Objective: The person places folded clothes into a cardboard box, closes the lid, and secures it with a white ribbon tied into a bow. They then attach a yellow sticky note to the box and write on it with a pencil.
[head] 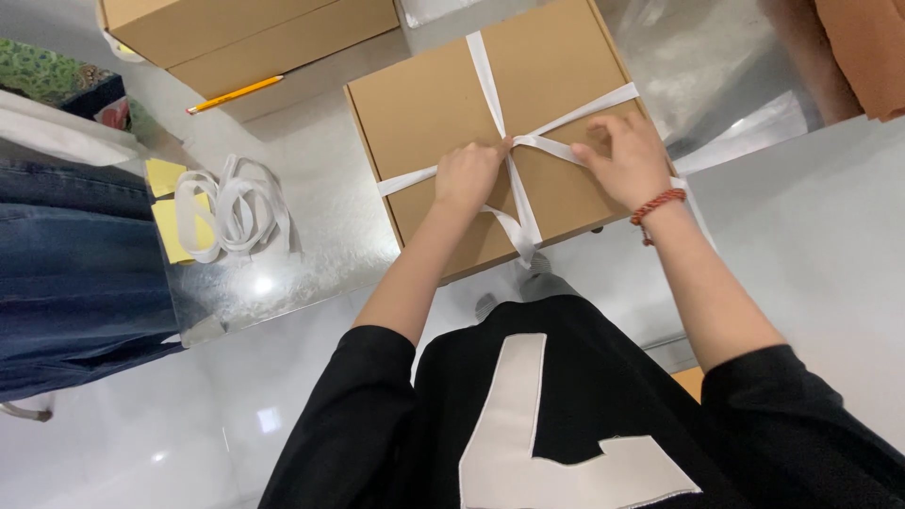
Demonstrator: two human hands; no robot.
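A flat brown cardboard box (443,94) lies on a shiny metal table (320,207), with a white ribbon (485,71) crossed over its lid. My left hand (468,175) pinches the ribbon at the crossing near the middle of the lid. To the right, my right hand (622,158) grips a ribbon strand that runs toward the box's right edge. A red bead bracelet (657,205) sits on my right wrist. Loose ribbon ends hang over the box's near edge.
A coil of spare white ribbon (236,205) lies on yellow paper (174,221) at the table's left. A yellow pencil (234,94) rests beside a second cardboard box (255,33) at the back. A person in blue jeans (75,273) stands at left.
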